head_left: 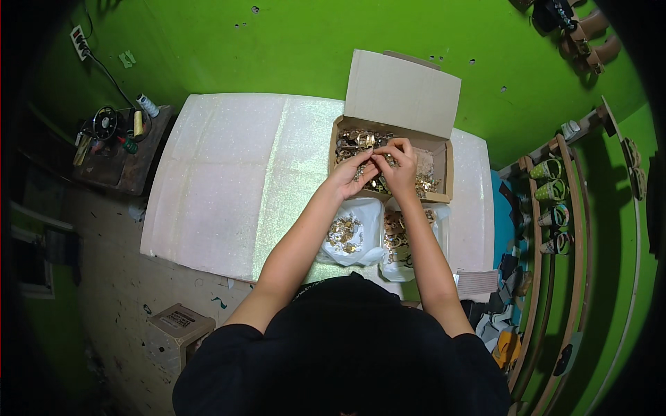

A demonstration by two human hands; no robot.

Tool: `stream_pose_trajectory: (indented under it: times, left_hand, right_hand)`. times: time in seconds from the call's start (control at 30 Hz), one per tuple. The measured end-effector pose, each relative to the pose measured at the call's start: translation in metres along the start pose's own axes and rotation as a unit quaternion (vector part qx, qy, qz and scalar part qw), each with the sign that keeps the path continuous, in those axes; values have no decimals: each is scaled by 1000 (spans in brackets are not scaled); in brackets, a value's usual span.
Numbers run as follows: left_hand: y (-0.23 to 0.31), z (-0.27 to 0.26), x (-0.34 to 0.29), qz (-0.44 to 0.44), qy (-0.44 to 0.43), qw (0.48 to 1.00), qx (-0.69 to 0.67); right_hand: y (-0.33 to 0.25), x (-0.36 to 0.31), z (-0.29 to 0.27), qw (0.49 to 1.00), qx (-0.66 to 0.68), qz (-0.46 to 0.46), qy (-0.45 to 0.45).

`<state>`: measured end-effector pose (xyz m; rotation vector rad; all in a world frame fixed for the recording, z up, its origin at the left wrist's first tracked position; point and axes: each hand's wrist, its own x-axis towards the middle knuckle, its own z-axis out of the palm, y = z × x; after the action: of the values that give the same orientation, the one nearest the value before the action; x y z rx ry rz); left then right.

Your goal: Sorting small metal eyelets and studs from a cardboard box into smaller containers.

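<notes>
Head view — left hand, right hand, grips unclear — over one carton, beside two tubs.

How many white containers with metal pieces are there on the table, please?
2: the left container and, beside it, the right container, both in front of the cardboard box.

Wall: we log bright green, small holes, power strip upper left | Floor: pale, strewn with scraps | Furniture: we count large table, glittery whitish top; dark side table, left; brown stool; wooden rack, right | Light: we find left side dim, shadow behind rack
</notes>
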<state>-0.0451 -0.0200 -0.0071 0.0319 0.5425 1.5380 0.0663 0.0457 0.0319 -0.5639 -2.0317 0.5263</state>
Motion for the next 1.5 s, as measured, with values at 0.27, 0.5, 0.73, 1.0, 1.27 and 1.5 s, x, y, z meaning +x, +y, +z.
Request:
stream_pose_trajectory:
  times: [0.27, 0.5, 0.73, 1.0, 1.27, 1.5]
  left_hand:
    - [-2, -1, 3, 20, 24, 1000, 0]
    - [1, -2, 2, 18, 3, 997, -80]
    - [3, 1, 1, 12, 2, 996, -88]
    - [-1, 1, 1, 20, -3, 996, -84]
    - [-1, -1, 0, 8, 19, 999, -47]
    - [-1, -1, 2, 16, 16, 998, -59]
  right_hand:
    - [-12, -1, -4, 989, -122, -81, 19]
    - [-5, -3, 0, 1000, 0, 13, -8]
    - [1, -7, 1, 996, 62, 50, -32]
    - [-10, -4, 0, 1000, -21, 13, -19]
    - [-14, 2, -3, 990, -115, -71, -29]
    - [-14, 4, -5, 989, -130, -71, -23]
